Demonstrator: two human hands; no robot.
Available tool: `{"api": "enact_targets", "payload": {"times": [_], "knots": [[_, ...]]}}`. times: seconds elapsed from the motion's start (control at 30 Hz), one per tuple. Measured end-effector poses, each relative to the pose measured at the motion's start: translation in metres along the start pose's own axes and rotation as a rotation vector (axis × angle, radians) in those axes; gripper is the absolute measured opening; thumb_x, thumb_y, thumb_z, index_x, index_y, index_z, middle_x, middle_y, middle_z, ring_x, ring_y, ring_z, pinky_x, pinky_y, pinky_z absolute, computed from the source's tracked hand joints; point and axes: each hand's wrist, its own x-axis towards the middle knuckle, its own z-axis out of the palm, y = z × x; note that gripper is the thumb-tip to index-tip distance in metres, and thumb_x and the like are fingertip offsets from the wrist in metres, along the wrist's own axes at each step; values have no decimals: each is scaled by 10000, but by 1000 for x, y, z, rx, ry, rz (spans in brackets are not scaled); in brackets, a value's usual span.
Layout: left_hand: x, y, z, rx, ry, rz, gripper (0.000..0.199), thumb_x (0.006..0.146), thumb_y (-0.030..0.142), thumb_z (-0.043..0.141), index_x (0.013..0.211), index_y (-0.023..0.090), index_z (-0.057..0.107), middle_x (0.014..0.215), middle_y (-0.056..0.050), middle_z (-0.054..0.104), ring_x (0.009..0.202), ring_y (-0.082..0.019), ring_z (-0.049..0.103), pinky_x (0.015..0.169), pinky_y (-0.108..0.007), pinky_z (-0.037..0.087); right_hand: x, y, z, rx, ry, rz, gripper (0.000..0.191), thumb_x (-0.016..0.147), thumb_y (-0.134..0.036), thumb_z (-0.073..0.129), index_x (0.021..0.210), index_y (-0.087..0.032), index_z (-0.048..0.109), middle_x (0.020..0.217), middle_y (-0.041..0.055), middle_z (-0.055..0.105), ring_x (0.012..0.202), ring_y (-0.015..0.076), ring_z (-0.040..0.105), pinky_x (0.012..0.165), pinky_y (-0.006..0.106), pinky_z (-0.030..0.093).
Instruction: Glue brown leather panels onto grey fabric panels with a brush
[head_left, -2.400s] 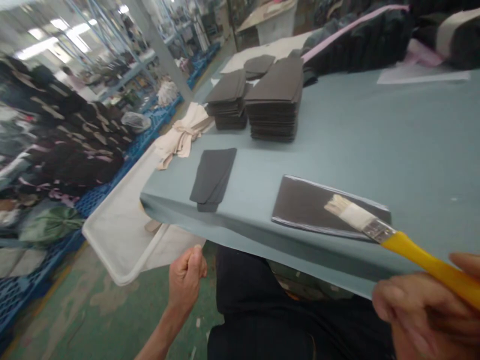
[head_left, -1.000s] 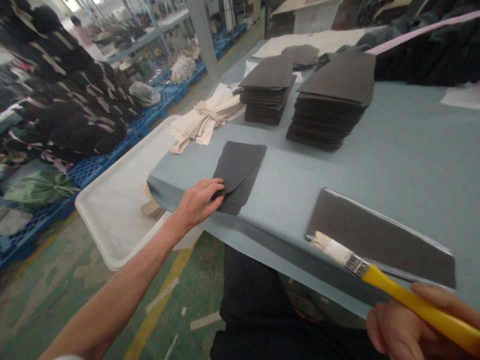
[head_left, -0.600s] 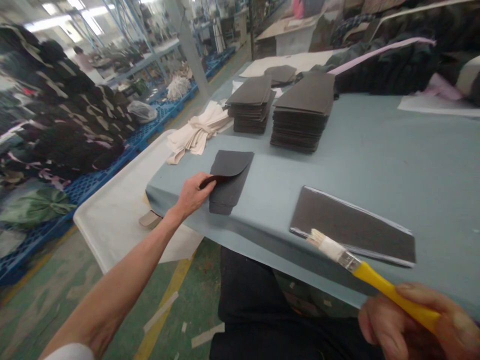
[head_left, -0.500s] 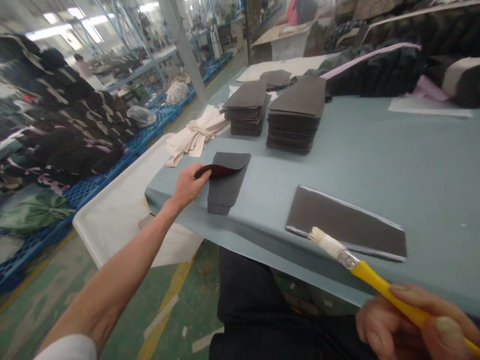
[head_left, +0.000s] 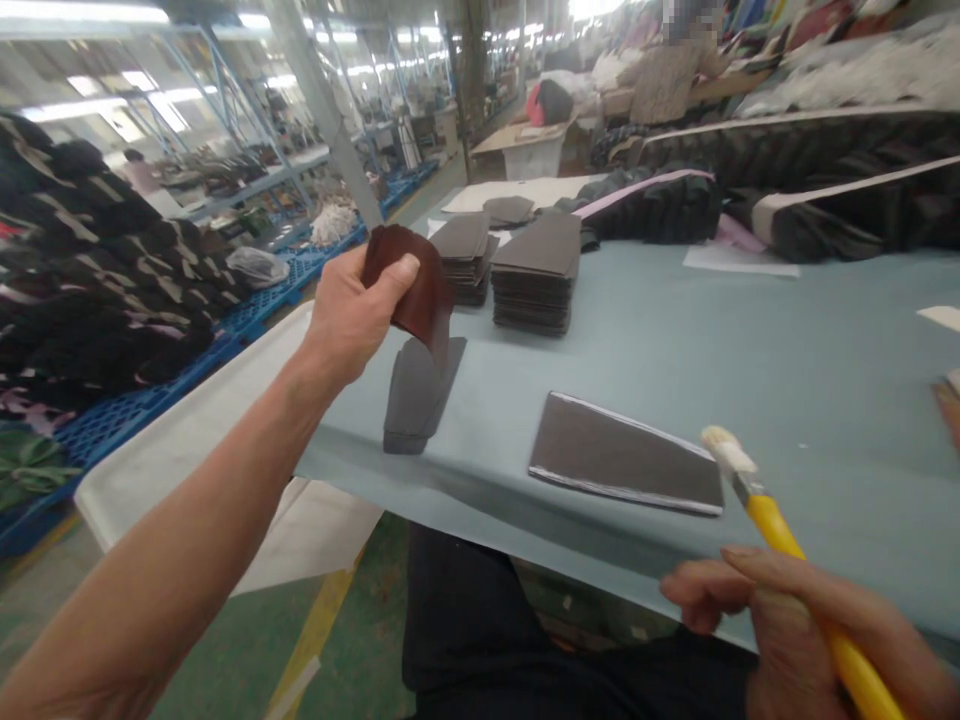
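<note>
A curved reddish-brown piece [head_left: 420,290] is pinched in my left hand [head_left: 349,310], raised above the table at the left. Below it a few dark grey pieces [head_left: 411,400] lie overlapped near the table's front edge. My right hand [head_left: 810,620], at the lower right, holds a brush [head_left: 776,525] by its yellow handle, its pale bristles pointing up and away. Left of the bristles, a dark panel [head_left: 626,455] with white strips along its long edges lies flat on the table. The brush tip appears near the panel's right end; whether they touch I cannot tell.
Two stacks of dark pieces [head_left: 534,290] [head_left: 465,260] stand at the back of the blue-grey table [head_left: 750,340]. Dark bundles [head_left: 660,205] tied with pale bands lie behind them. A person [head_left: 667,75] is at the far back. Blue pallets [head_left: 187,350] with dark bundles are at the left.
My left hand has lifted the piece up off the grey pieces, showing its reddish-brown side. The brush in my right hand has moved right and turned more upright. The view has shifted.
</note>
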Motion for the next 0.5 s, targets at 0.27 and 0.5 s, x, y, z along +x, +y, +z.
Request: {"api": "enact_targets", "payload": {"times": [0.27, 0.5], "knots": [[-104, 70, 86, -342, -78, -197, 257, 949, 431, 711, 1043, 192, 729, 905, 4, 715, 785, -161, 672, 702, -270, 569, 43, -40, 17, -340, -43, -301, 401, 944, -498, 796, 1186, -245, 601, 1202, 82, 832, 915, 207, 837, 769, 319, 693], [-152, 137, 138, -619, -172, -368, 124, 932, 362, 693, 977, 247, 698, 832, 22, 709, 717, -157, 673, 631, -269, 577, 46, -37, 15, -664, 106, -303, 340, 990, -419, 692, 1255, -237, 582, 1145, 100, 828, 949, 270, 836, 719, 352, 646]]}}
